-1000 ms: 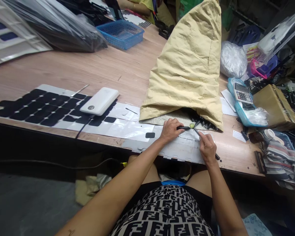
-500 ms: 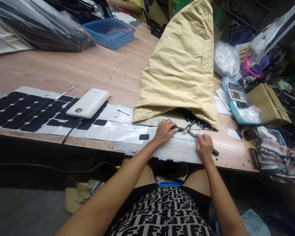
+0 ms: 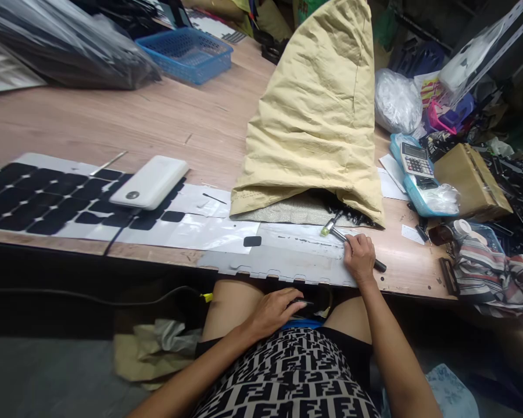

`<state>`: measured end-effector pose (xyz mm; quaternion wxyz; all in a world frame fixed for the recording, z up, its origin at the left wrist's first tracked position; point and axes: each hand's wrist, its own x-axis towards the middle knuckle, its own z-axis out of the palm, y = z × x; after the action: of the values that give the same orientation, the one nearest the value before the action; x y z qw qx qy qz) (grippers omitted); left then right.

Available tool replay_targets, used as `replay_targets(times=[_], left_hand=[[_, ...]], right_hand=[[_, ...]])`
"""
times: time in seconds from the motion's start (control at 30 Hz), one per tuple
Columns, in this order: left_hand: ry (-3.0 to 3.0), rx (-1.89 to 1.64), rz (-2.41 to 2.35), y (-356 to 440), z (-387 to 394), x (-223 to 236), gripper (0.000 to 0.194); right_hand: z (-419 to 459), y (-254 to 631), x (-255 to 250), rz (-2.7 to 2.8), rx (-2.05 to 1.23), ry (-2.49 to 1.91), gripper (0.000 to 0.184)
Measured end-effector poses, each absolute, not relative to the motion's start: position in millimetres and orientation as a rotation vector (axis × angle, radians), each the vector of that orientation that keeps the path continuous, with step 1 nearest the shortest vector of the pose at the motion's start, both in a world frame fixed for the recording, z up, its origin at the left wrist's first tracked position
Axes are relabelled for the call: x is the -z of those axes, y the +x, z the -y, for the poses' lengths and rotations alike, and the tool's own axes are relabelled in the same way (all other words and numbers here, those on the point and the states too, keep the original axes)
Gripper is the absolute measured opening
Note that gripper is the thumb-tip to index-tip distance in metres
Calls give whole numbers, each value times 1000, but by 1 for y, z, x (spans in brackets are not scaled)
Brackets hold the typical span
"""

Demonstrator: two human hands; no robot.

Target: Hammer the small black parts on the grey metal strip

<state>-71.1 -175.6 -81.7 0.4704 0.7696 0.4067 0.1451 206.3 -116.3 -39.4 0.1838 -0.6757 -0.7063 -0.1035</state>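
My right hand [image 3: 359,255] is closed around the handle of a small hammer [image 3: 340,234], which rests on the table with its yellowish, clear-looking head pointing up and left. Below the table edge, over my lap, my left hand [image 3: 276,310] has its fingers closed on a slim black piece [image 3: 305,302], mostly hidden by the fingers. Just beyond the hammer head, more black pieces [image 3: 353,216] show in the mouth of a large tan sack [image 3: 318,128] lying on the table. A whitish sheet [image 3: 287,264] covers the table edge in front of me.
On the left, a white power bank [image 3: 150,183] with a cable lies on sheets with black rounded squares [image 3: 39,197]. A blue basket [image 3: 187,55] stands at the back. To the right are a calculator [image 3: 416,161], a cardboard box [image 3: 470,183] and a striped cloth [image 3: 483,264].
My left hand has come down off the table to my lap, taking the black piece with it. My right hand stays on the hammer at about the same spot.
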Motion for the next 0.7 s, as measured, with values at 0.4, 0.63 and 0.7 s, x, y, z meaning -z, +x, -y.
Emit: replay_targets(times=[0.4, 0.63, 0.7], left_hand=[[1561, -296, -875, -40, 78, -9, 34], [1609, -648, -1651, 36, -28, 9, 26], [1599, -580, -1767, 51, -38, 14, 28]], right_hand=[[116, 205, 38, 2001, 297, -1919, 23], [117, 205, 38, 1999, 246, -1931, 23], [117, 206, 38, 1998, 237, -1934, 23]])
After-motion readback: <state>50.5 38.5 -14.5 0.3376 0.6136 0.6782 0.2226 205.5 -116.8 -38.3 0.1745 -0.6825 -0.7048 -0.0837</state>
